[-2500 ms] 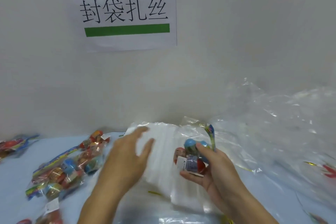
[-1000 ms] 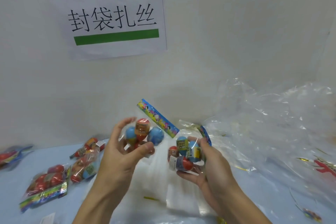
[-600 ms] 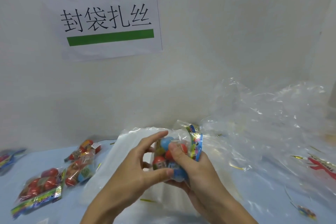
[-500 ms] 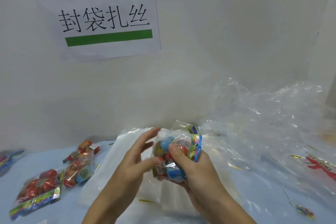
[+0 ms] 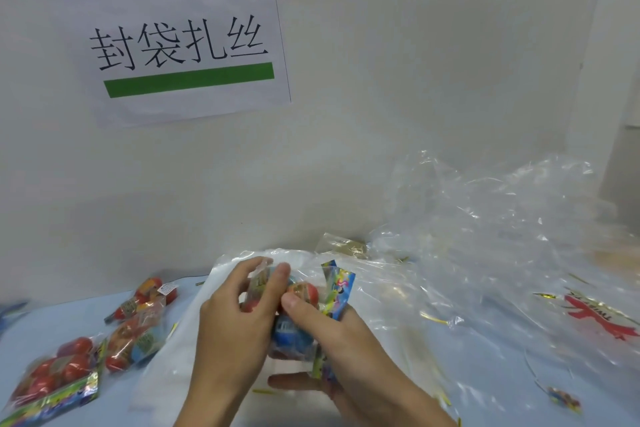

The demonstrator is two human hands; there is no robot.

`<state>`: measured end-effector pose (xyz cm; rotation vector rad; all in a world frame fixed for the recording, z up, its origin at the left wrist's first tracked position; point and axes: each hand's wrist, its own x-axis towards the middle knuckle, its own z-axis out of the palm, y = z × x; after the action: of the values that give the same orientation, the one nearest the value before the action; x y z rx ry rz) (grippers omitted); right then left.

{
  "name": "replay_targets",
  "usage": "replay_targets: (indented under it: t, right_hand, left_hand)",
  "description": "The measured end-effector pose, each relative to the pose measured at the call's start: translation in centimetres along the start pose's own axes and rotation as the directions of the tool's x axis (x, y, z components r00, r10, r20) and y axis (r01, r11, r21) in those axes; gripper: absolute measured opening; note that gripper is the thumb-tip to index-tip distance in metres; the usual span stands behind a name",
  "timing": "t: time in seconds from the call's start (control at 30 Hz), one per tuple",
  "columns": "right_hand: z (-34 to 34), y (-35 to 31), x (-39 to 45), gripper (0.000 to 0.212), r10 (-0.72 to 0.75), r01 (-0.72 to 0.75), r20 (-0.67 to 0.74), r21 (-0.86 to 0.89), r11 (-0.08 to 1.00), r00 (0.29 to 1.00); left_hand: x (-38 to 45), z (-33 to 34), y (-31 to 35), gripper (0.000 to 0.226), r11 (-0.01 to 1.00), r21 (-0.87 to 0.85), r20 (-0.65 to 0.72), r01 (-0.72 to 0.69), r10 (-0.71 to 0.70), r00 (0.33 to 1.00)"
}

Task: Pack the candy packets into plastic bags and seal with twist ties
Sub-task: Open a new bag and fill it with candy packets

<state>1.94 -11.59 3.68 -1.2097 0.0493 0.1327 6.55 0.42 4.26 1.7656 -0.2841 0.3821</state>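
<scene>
Both hands meet at table centre: left hand (image 5: 232, 319) and right hand (image 5: 332, 333) curl round bunched candy packets (image 5: 294, 308) above flat plastic bags (image 5: 166, 357) (not yet bagged). Three more packets (image 5: 135, 340) lie loose at left; gold twist ties (image 5: 433, 317) lie scattered, unused. Judged early.

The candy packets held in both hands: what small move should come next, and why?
Probably slide the candy packets into a clear plastic bag from the flat stack beneath the hands. Left hand and right hand grip them together as one bundle, and no bag seems to be around them yet.
</scene>
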Motion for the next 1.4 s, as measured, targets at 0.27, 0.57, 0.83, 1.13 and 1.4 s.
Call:
replay_targets:
  t: [0.27, 0.57, 0.83, 1.13, 1.4]
  right_hand:
    - [-1.7, -1.1, 0.2, 0.024, -0.22, 0.217, -0.179, -0.036, 0.976, 0.959]
    - [-10.0, -6.9, -1.2, 0.046, -0.451, 0.46, -0.389, -0.076, 0.885, 0.803]
    - [-11.0, -6.4, -1.0, 0.03, -0.42, 0.279, -0.513, -0.33, 0.902, 0.748]
    - [-4.1, -3.2, -0.3, 0.016, -0.23, 0.209, -0.07, -0.227, 0.951, 0.971]
    - [-5.8, -4.0, -0.8, 0.025, -0.089, 0.093, 0.025, -0.282, 0.955, 0.996]
  left_hand:
    - [0.0, 0.5, -0.3, 0.039, 0.994, -0.087, -0.003, 0.061, -0.061, 0.998]
    - [-1.2, 1.4, -3.8, 0.056, 0.83, 0.53, 0.364, -0.176, -0.035, 0.931]
    - [-1.4, 2.4, -1.8, 0.025, 0.922, 0.328, 0.121, -0.207, 0.176, 0.977]
    - [-1.3, 4.0, 0.8, 0.055, 0.914, -0.374, 0.152, 0.156, -0.106, 0.983]
    - [-1.6, 3.7, 0.1, 0.041, 0.952, -0.284, 0.255, 0.113, -0.038, 0.966]
